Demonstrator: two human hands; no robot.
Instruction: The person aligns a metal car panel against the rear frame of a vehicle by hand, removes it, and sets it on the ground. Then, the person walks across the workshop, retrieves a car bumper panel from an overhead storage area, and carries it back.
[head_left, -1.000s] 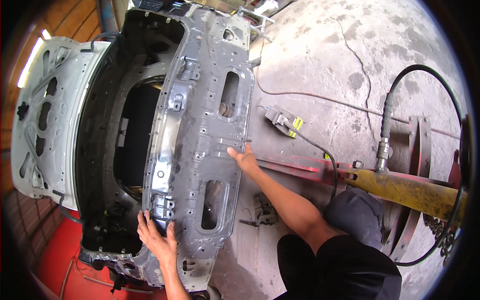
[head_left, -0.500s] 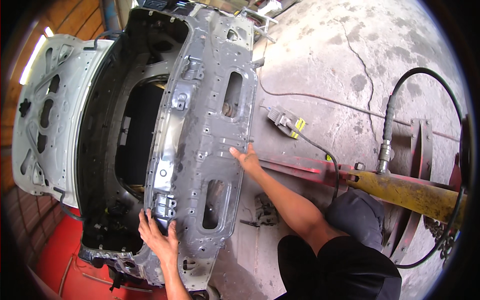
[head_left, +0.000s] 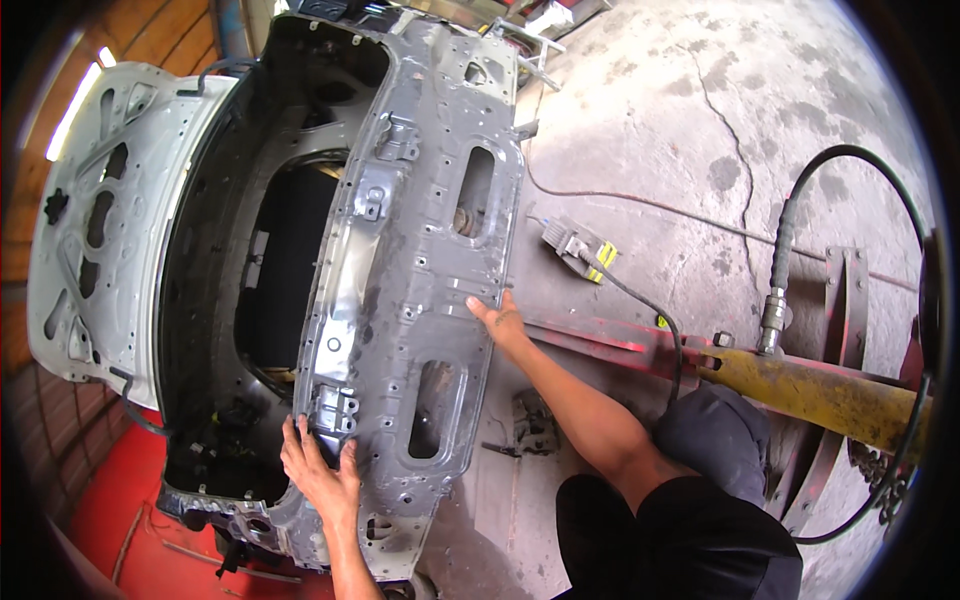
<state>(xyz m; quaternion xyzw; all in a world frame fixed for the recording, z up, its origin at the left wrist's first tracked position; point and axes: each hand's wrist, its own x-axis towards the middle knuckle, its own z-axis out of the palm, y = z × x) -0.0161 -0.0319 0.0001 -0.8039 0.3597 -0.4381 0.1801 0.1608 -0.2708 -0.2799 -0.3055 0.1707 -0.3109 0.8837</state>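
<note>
A bare grey car rear panel (head_left: 425, 290) runs down the middle of the view, below the open trunk. My left hand (head_left: 322, 475) lies at its inner upper edge, fingers spread, thumb apart, beside a metal latch bracket (head_left: 333, 410). Farther right, my right hand (head_left: 500, 322) straddles the panel's outer edge. Its thumb rests on the panel face, between two oblong openings, while the other fingers go over the edge and are partly hidden.
At the left stands the raised white trunk lid (head_left: 95, 230). Right of the car are a grey corded device (head_left: 575, 245), a yellow-and-red hydraulic arm (head_left: 820, 385) with a black hose (head_left: 790, 215), and a dark metal part (head_left: 532, 422) on the concrete floor (head_left: 640, 130).
The whole view has shifted slightly, so the car and floor things sit a little farther right. Both hands keep their places on the panel.
</note>
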